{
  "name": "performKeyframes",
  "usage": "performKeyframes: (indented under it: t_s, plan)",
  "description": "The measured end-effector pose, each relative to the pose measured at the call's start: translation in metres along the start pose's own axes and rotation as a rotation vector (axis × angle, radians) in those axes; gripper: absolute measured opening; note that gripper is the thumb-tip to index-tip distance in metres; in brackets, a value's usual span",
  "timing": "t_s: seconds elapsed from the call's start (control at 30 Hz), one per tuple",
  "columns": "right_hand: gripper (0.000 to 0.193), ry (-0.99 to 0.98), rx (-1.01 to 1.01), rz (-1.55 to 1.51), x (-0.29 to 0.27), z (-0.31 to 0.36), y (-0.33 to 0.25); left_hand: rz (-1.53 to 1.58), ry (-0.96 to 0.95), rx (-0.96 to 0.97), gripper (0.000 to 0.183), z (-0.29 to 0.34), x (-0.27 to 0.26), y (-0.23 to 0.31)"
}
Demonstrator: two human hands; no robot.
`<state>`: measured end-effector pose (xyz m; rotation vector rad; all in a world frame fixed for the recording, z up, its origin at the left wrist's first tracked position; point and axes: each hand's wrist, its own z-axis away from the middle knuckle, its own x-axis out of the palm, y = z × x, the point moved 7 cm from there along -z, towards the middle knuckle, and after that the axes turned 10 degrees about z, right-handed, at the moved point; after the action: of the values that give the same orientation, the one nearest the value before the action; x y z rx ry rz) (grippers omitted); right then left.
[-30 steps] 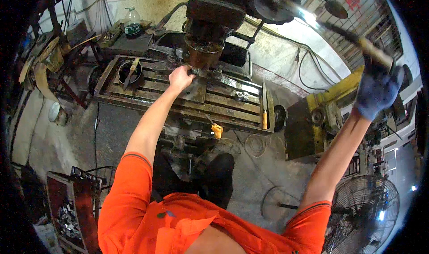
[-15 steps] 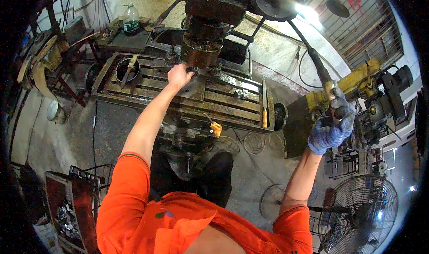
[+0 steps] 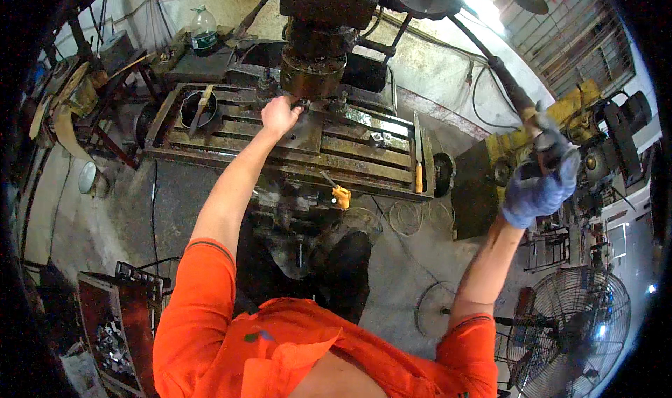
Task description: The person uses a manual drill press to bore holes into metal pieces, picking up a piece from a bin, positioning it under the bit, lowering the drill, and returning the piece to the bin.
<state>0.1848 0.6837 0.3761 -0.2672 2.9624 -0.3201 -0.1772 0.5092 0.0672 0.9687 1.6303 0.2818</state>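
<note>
My bare left hand (image 3: 280, 116) is closed just below the round spindle head (image 3: 313, 74) of a large drilling machine. What its fingers hold, if anything, is hidden. Beneath it lies a dark flat plate (image 3: 302, 137) on the slotted machine table (image 3: 245, 148). Out to the right, my right hand (image 3: 542, 184), in a blue-grey glove, wraps round the end of a long lever (image 3: 509, 86) that slopes down from the machine head.
On the table are a pot (image 3: 199, 111) with a brush across it, a small metal block (image 3: 379, 140) and a yellow-handled tool (image 3: 418, 177). A yellow-handled piece (image 3: 341, 196) sits at its front edge. A floor fan (image 3: 574, 331) stands right, a bin of metal pieces (image 3: 112, 338) left.
My right hand has swung outward to the right and a little down, bringing the lever's end with it. My left hand stays below the spindle head. The whole view has shifted slightly.
</note>
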Motion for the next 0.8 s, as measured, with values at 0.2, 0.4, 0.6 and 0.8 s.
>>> performKeyframes:
  t_s: [0.2, 0.4, 0.6, 0.8]
  plan:
    - [0.043, 0.059, -0.007, -0.326, 0.004, 0.019, 0.014, -0.025, -0.031, -0.021, 0.034, -0.003, 0.004, -0.001]
    - [0.038, 0.054, 0.101, -0.470, 0.003, 0.023, 0.023, 0.253, -0.047, 0.051, 0.034, 0.001, -0.012, -0.010]
    - [0.037, 0.118, 0.223, -0.381, 0.003, 0.037, 0.024, 0.611, -0.263, -0.030, 0.032, 0.045, -0.055, -0.023]
    - [0.040, 0.063, 0.148, -0.423, 0.005, 0.044, 0.028, 0.616, -0.304, -0.005, 0.034, 0.093, -0.117, -0.052]
